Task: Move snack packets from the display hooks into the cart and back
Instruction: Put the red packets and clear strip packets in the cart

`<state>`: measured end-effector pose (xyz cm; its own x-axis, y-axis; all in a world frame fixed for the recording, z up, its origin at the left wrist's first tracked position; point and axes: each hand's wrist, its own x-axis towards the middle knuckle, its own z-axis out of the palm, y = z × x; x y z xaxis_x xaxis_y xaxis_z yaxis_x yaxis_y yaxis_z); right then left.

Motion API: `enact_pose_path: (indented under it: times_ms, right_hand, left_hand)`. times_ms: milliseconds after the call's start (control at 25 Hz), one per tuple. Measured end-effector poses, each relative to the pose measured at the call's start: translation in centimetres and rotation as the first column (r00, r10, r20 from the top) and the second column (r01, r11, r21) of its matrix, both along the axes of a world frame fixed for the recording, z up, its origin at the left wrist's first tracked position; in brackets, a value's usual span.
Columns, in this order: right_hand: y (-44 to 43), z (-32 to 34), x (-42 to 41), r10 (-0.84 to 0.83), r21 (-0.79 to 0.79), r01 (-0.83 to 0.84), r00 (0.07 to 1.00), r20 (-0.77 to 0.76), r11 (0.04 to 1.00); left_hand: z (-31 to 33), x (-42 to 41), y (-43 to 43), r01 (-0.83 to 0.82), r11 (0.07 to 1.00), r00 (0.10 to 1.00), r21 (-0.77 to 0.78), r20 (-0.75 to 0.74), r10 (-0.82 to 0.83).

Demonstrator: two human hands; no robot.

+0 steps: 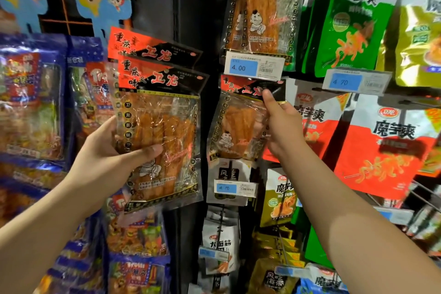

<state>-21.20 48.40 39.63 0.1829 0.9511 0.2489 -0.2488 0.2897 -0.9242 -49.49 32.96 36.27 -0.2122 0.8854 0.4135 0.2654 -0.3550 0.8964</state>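
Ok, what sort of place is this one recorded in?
Most likely a shop's snack aisle: a 4.00 price tag and 4.70 price tag sit among the displays, the left hand holds two red-topped packets, the right hand pinches a matching packet at the rack.

**Two packets in one hand, a third pinched at the rack**

Our left hand [112, 153] grips two clear packets [160, 112] of orange snack sticks. One is stacked behind the other, both have red-and-black headers, and our thumb lies across the front one. Our right hand [282, 124] pinches the black top corner of a third packet [236, 122] of the same kind, which sits against the dark rack [188, 19] just below a price tag [254, 66] reading 4.00. We cannot tell whether it hangs from the rack or only from our fingers. Above the tag hangs a fourth packet [260, 7]. To the right hang green packets [346, 31] and a red-and-white packet [386, 148], and blue packets [31, 98] fill the left.
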Motion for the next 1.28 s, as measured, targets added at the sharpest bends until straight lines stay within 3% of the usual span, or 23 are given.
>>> enact_pose_path:
  times_ms: [320, 640, 1120, 1280]
  right_hand:
    - [-0.9, -0.7, -1.7, -0.053, 0.158, 0.046, 0.998, 0.043, 0.986]
    - [0.1, -0.2, -1.9, -0.131, 0.135, 0.122, 0.990, 0.061, 0.983]
    - [1.0, -0.6, -2.5, -0.172, 0.033, 0.176, 0.980, -0.097, 0.984]
    - [0.8, -0.5, -2.4, -0.193, 0.055, 0.197, 0.979, -0.068, 0.979]
  left_hand:
    - [-0.1, -0.5, 0.3, 0.000, 1.000, 1.000, 0.001, 0.004, 0.000]
    - [0.1, -0.8, 0.8, 0.067, 0.997, 0.998, 0.030, 0.018, -0.067]
    - [-0.5, -1.3, 1.8, 0.127, 0.989, 0.991, 0.079, 0.031, -0.130]
    - [-0.6, -1.5, 1.7, 0.145, 0.985, 0.989, 0.096, 0.021, -0.147]
